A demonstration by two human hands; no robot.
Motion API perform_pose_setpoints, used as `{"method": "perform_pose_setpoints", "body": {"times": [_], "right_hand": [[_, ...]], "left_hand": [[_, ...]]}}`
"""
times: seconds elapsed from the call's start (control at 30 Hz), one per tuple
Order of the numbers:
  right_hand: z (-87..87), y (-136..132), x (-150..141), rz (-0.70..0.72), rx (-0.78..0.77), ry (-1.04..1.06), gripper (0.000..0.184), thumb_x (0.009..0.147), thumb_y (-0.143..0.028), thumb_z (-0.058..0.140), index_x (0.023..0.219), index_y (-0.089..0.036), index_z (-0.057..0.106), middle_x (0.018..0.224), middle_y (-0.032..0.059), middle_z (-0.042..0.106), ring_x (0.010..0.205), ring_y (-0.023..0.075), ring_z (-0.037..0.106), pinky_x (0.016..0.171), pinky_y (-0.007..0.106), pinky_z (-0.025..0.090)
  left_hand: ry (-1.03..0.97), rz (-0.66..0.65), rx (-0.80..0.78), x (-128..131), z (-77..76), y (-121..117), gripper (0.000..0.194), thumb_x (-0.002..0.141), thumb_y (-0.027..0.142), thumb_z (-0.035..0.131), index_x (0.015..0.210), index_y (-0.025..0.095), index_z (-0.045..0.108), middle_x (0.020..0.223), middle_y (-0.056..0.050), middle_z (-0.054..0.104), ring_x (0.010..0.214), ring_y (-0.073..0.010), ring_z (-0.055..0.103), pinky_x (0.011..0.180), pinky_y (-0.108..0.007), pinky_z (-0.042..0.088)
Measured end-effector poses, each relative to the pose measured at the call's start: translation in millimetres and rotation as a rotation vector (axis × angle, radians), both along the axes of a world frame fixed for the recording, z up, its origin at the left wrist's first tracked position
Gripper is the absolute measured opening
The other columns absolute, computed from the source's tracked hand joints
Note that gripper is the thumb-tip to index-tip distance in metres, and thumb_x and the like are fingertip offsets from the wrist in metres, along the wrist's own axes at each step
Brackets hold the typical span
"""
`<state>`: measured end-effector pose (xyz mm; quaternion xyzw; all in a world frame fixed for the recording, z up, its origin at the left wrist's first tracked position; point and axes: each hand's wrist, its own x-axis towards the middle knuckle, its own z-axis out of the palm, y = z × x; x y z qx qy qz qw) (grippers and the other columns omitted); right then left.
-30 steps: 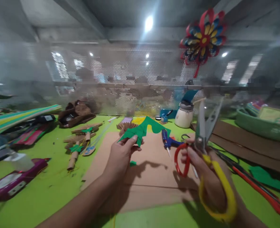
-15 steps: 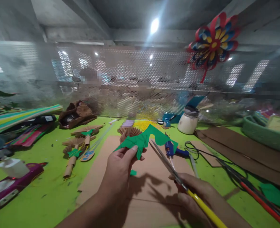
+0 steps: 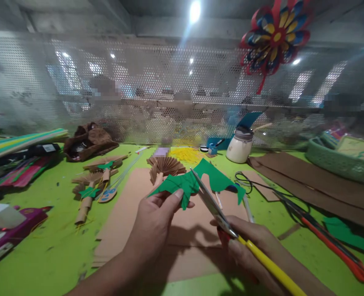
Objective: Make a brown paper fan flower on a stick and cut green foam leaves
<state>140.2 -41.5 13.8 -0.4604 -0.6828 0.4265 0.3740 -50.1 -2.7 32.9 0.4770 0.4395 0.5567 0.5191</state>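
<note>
My left hand (image 3: pixel 157 222) pinches a thin green craft sheet (image 3: pixel 182 185) between thumb and fingers, above brown cardboard. The sheet has a jagged, cut edge and stretches rightward to a drooping point. In my right hand (image 3: pixel 246 242) are scissors (image 3: pixel 212 201), fingers wrapped round their handles, of which a red part shows. Their blades lie across the narrow middle of the sheet and look nearly together. A long yellow shaft (image 3: pixel 268 263) runs back from the same hand; what it belongs to is unclear. Behind the sheet, the blue glue gun is mostly hidden.
Brown cardboard sheets (image 3: pixel 123 213) lie on the green table (image 3: pixel 61 255). Pleated paper fans (image 3: pixel 166 164) and small figures with green stars (image 3: pixel 87 193) are left of centre. A white jar (image 3: pixel 239 148), blue ink bottle (image 3: pixel 213 149), red-handled tool (image 3: pixel 332 242) and green basket (image 3: pixel 339 160) stand or lie around.
The scissor blades have moved up onto the green sheet and closed together. The sheet's right part hangs further right, covering most of the glue gun. The view has tilted down slightly.
</note>
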Motion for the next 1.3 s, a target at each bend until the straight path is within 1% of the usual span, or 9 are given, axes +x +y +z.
{"method": "perform_pose_setpoints", "body": {"times": [0.2,0.37,0.5,0.7,0.93,1.1,1.17,1.23,1.3], "right_hand": [[-3.7,0.7,0.2,-0.022,0.070,-0.023,0.044,0.079,-0.061,0.050,0.083,-0.020,0.065,0.065,0.0009,0.050,0.058,0.0137,0.040,0.050,0.026,0.029],[-4.0,0.5,-0.8,-0.020,0.064,-0.044,0.043,0.079,-0.061,0.051,0.087,-0.022,0.065,0.068,0.0019,0.054,0.058,0.0146,0.043,0.051,0.026,0.031],[-5.1,-0.6,-1.4,-0.032,0.075,-0.038,0.044,0.079,-0.061,0.049,0.090,-0.022,0.066,0.070,0.0025,0.056,0.060,0.0154,0.045,0.051,0.026,0.031],[-7.9,-0.3,0.1,-0.016,0.071,-0.079,0.047,0.081,-0.061,0.047,0.094,-0.019,0.063,0.067,0.0006,0.050,0.059,0.0139,0.042,0.052,0.025,0.031],[-9.3,-0.2,1.8,0.019,0.032,-0.112,0.046,0.083,-0.061,0.045,0.096,-0.019,0.059,0.067,-0.0011,0.045,0.058,0.0127,0.039,0.052,0.025,0.029],[-7.2,-0.3,2.3,0.016,0.027,-0.131,0.047,0.082,-0.063,0.044,0.088,-0.019,0.059,0.067,-0.0007,0.045,0.058,0.0126,0.039,0.051,0.025,0.028],[-6.5,-0.4,2.0,0.017,0.026,-0.122,0.046,0.082,-0.063,0.045,0.089,-0.019,0.059,0.066,-0.0012,0.044,0.057,0.0122,0.038,0.051,0.024,0.029],[-6.4,-0.7,1.6,0.019,0.028,-0.100,0.045,0.082,-0.062,0.046,0.091,-0.020,0.059,0.066,-0.0017,0.043,0.057,0.0120,0.039,0.051,0.024,0.029],[-6.8,-1.0,1.0,0.021,0.023,-0.093,0.044,0.082,-0.061,0.045,0.088,-0.019,0.058,0.065,-0.0019,0.042,0.056,0.0114,0.037,0.050,0.024,0.029]], "left_hand": [[-0.001,-0.027,0.030,-3.2,-2.6,1.8,0.014,0.078,0.030,0.064,0.079,0.017,0.069,0.072,-0.002,0.068,0.071,-0.0142,0.059,0.066,-0.023,0.047],[-0.017,-0.046,0.042,-2.2,-4.9,1.1,0.015,0.079,0.029,0.063,0.086,0.017,0.069,0.085,-0.003,0.070,0.075,-0.0141,0.060,0.073,-0.025,0.048],[-0.025,-0.060,0.046,0.2,-5.5,-1.4,0.018,0.080,0.030,0.062,0.092,0.018,0.069,0.091,-0.004,0.071,0.077,-0.0147,0.062,0.074,-0.025,0.048],[-0.049,-0.031,0.060,1.8,-5.4,-2.7,0.014,0.081,0.027,0.062,0.086,0.017,0.069,0.085,-0.002,0.071,0.072,-0.0126,0.060,0.071,-0.023,0.047],[-0.032,-0.022,0.106,1.7,-4.4,-2.6,0.016,0.082,0.025,0.060,0.072,0.017,0.068,0.068,0.000,0.066,0.069,-0.0112,0.057,0.065,-0.020,0.045],[-0.031,-0.033,0.103,2.3,-3.4,-2.8,0.018,0.082,0.025,0.059,0.070,0.016,0.069,0.071,-0.001,0.067,0.071,-0.0118,0.057,0.066,-0.020,0.045],[-0.033,-0.034,0.097,2.0,-3.6,-2.6,0.018,0.082,0.026,0.059,0.070,0.016,0.069,0.072,-0.001,0.068,0.072,-0.0119,0.057,0.067,-0.020,0.045],[-0.034,-0.028,0.090,2.0,-3.7,-2.4,0.018,0.082,0.026,0.059,0.071,0.016,0.069,0.070,-0.001,0.067,0.070,-0.0116,0.057,0.065,-0.020,0.044],[-0.025,-0.018,0.084,2.3,-3.1,-2.5,0.017,0.082,0.026,0.060,0.072,0.016,0.070,0.068,-0.001,0.066,0.067,-0.0112,0.055,0.063,-0.020,0.044]]}}
